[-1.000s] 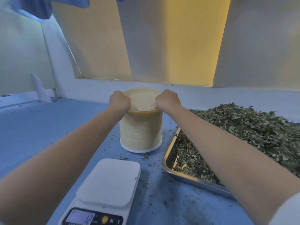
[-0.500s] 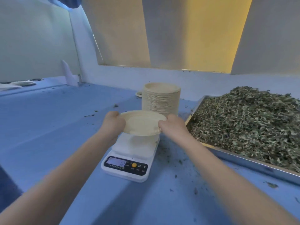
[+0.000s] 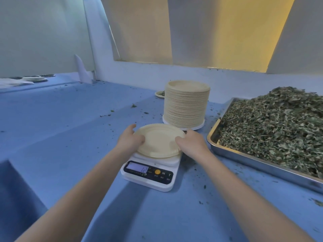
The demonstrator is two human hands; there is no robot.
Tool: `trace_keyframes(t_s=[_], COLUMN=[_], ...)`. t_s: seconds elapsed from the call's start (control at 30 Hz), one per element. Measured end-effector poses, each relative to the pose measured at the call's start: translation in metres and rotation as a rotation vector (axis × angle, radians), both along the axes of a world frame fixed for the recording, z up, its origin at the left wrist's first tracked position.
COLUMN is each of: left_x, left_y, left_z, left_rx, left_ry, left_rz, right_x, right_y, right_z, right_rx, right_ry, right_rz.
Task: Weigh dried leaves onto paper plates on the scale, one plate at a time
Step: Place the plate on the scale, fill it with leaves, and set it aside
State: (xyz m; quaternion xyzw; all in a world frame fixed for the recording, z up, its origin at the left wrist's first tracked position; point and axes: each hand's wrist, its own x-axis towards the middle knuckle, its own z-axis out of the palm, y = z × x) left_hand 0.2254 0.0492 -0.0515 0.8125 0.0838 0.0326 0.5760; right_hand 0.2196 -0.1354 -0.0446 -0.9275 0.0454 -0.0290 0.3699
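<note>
1. At the centre of the table (image 3: 70, 137), the left hand (image 3: 130, 139) grips the left rim of a single paper plate (image 3: 158, 141), thumb over the rim and fingers curled at its edge.
2. The right hand (image 3: 191, 141) grips the opposite rim in the same way, thumb lying on the plate's inner surface.
3. The paper plate sits over the white platform of the scale (image 3: 152, 173), roughly level; whether it rests fully on the platform cannot be told. It holds no leaves.
4. The scale's display is lit, with an orange button beside it; the reading is too blurred to state with confidence.
5. Just behind the scale stands a tall stack of paper plates (image 3: 186, 105) on a white base.
6. Right of the scale, a metal tray (image 3: 244, 154) carries a heaped pile of dried leaves (image 3: 272, 126).
7. Loose leaf fragments are scattered across the blue table surface.
</note>
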Motion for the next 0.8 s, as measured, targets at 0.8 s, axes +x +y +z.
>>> trace_keyframes(t_s=[0.8], left_x=[-0.016], left_y=[-0.031], left_z=[0.037], left_rx=[0.324], left_ry=[-0.394], left_rz=[-0.182], right_x=[0.003], right_y=[-0.001], right_z=[0.016], right_rx=[-0.062], right_ry=[-0.243], right_rz=[0.08])
